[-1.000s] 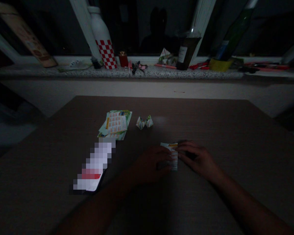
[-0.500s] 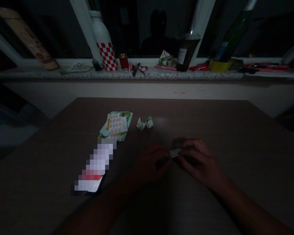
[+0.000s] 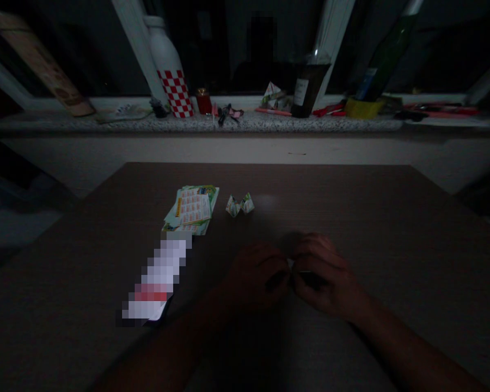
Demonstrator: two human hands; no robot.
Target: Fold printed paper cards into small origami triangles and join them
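Observation:
My left hand (image 3: 259,275) and my right hand (image 3: 324,272) meet low over the table, fingertips nearly touching. Both are closed in a pinch on a small piece of paper (image 3: 291,264); only a pale sliver of it shows between the fingers, the rest hidden. Beyond my left hand stands a folded paper figure (image 3: 240,204) with two pointed lobes. To its left lies a loose stack of printed paper slips (image 3: 194,207), green and white with orange print. The light is dim, so finger details are hard to make out.
A phone (image 3: 157,283) with a lit, blurred screen lies left of my left forearm. Along the stone windowsill (image 3: 253,124) stand a red-checked white bottle (image 3: 175,90), a small red jar (image 3: 203,102), a dark labelled cup (image 3: 304,95), a green bottle (image 3: 384,65) and another folded paper (image 3: 273,97).
My hands have drawn closer together, the right one shifting slightly left. Less of the paper shows between them. The stack, the figure and the phone stay where they were.

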